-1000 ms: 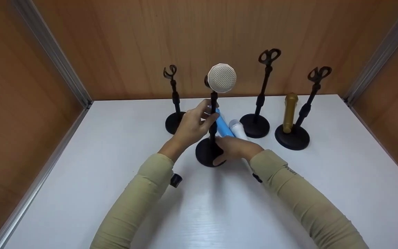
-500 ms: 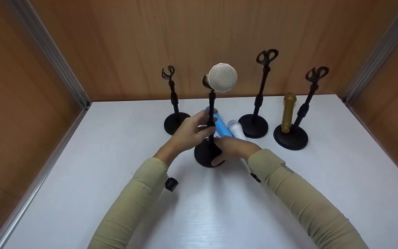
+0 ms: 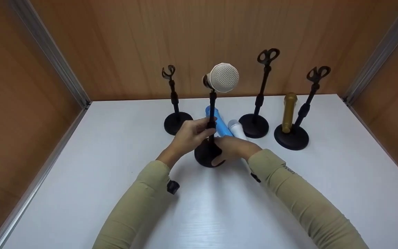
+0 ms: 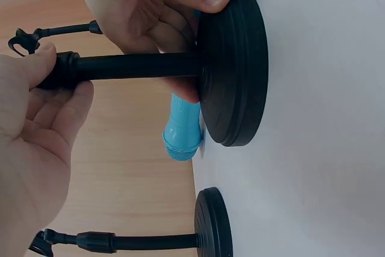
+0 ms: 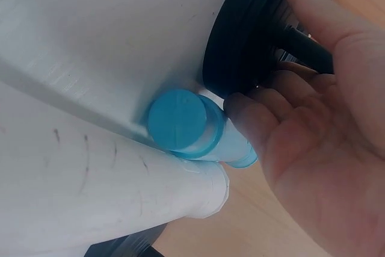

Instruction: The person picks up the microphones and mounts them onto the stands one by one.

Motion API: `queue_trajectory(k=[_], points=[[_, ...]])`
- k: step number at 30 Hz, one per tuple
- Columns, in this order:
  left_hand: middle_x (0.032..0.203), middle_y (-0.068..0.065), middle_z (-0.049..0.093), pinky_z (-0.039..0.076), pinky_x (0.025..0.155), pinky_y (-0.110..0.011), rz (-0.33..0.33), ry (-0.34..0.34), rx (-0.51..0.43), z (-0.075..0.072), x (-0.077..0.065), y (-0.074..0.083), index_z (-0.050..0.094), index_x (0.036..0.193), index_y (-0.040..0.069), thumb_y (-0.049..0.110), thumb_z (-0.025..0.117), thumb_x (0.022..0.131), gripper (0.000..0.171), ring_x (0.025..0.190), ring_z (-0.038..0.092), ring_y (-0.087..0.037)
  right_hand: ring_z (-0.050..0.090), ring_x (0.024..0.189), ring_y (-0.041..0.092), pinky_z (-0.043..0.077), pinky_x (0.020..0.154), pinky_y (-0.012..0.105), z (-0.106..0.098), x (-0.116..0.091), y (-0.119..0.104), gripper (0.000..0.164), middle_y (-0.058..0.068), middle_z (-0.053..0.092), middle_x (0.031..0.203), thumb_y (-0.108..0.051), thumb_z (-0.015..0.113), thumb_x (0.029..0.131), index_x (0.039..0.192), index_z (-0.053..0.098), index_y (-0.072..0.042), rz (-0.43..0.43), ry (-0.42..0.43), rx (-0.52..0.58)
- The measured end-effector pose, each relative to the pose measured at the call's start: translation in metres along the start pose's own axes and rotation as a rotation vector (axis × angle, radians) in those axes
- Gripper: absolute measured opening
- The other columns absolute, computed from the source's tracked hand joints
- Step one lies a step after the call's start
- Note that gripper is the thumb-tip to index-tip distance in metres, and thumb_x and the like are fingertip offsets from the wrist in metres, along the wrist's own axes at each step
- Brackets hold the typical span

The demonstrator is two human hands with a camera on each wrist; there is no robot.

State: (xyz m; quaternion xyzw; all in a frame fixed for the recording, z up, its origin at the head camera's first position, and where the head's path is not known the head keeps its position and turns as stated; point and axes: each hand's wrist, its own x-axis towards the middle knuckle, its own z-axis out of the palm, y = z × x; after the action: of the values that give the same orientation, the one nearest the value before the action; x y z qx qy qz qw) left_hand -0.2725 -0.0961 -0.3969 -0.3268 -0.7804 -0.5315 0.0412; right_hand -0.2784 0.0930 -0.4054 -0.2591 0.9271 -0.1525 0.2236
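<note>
A white mesh-headed microphone [image 3: 224,77] tops a black microphone stand [image 3: 204,154], which is upright on the table. Its pole collar is pinched between the thumb and fingers of my left hand [image 3: 188,136]. My right hand [image 3: 233,147] grips the stand's round base, thumb over the upper face, as the left wrist view shows. Just behind the pole lies a blue microphone [image 3: 222,127], its blue end [image 5: 177,120] close to the base in the right wrist view. Beside it lies a white microphone [image 3: 236,128], partly hidden by my right hand.
Three more black stands have bare clips: a left one [image 3: 174,122], a tall one [image 3: 254,126] at the back and a right one [image 3: 292,138]. A gold microphone [image 3: 289,112] leans upright on the right stand's base. Wooden panels [image 3: 133,48] enclose the white table [image 3: 116,145].
My left hand has moved down the pole to the collar. My right hand has stayed on the base, and the stand has hardly moved.
</note>
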Motion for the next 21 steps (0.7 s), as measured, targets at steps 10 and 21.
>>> queue_trajectory(k=[10, 21], points=[[0.126, -0.011, 0.069, 0.061, 0.077, -0.037, 0.020, 0.024, 0.027, -0.0001, 0.0019, -0.0017, 0.063, 0.135, 0.003, 0.004, 0.068, 0.097, 0.039, 0.101, 0.073, -0.022, 0.047, 0.131, 0.025, 0.033, 0.117, 0.048, -0.0004, 0.0005, -0.0020, 0.083, 0.012, 0.051, 0.150, -0.040, 0.080, 0.088, 0.153, 0.041, -0.004, 0.011, 0.011, -0.030], [0.114, -0.011, 0.073, 0.059, 0.075, -0.023, 0.143, 0.146, 0.161, 0.0079, 0.0002, -0.0002, 0.070, 0.125, 0.000, 0.009, 0.072, 0.095, 0.031, 0.098, 0.073, -0.013, 0.052, 0.120, 0.024, 0.039, 0.111, 0.041, 0.0000, -0.0003, -0.0024, 0.087, 0.014, 0.050, 0.150, -0.034, 0.082, 0.088, 0.155, 0.036, -0.002, -0.026, 0.021, 0.001]])
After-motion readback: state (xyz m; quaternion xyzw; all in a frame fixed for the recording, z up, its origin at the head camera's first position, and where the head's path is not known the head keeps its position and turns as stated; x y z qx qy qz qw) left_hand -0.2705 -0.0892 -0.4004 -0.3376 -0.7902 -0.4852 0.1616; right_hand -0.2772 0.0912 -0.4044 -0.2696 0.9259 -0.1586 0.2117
